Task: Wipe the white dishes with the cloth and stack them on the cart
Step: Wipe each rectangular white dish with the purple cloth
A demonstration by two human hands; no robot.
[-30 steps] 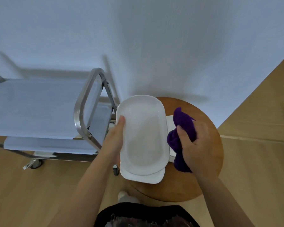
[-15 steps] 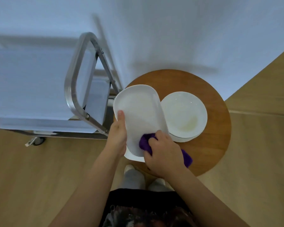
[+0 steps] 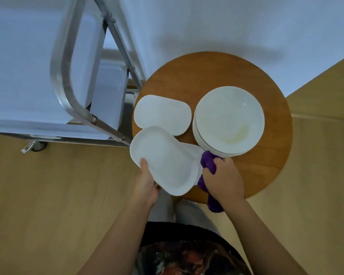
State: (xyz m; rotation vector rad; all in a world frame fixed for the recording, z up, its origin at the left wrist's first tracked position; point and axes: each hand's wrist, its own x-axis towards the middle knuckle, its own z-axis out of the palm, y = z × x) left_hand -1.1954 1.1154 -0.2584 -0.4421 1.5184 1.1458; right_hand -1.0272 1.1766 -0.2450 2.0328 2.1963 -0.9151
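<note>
Left hand (image 3: 147, 184) grips oblong dish (image 3: 163, 161) — right hand (image 3: 223, 179) clutches purple cloth (image 3: 208, 164) at its rim.

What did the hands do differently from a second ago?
The right hand swept the purple cloth from beside the oblong dish onto it, then off to its right edge. The view tipped downward. The left hand still grips the dish's left rim, the round plates stay stacked on the wooden table, and the cart holds no dishes.
</note>
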